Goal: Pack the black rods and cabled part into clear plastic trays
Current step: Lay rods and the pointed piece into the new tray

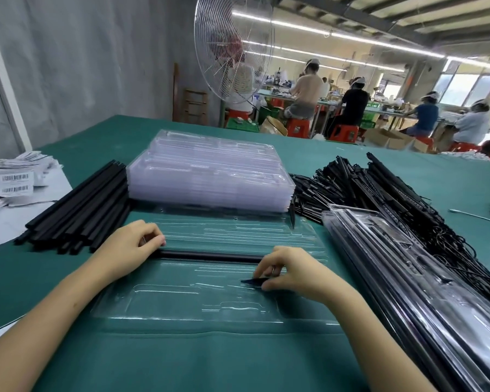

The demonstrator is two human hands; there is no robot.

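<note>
Now a long black rod (210,256) lies crosswise in a channel of the open clear plastic tray (181,309) on the green counter (238,363). The left hand (136,241) curls over the rod's left end. The right hand (292,271) meets its right end with curled fingers and pinches a small black pointed piece (252,280) under the thumb. The rod looks light, stiff and smooth, so holding both ends should keep it level for seating; the thin tray likely flexes and slides. A stack of empty clear trays (210,176) stands just behind, with loose black rods (77,207) to the left. Tangled black cabled parts (379,199) and filled trays (408,264) crowd the right.
</note>
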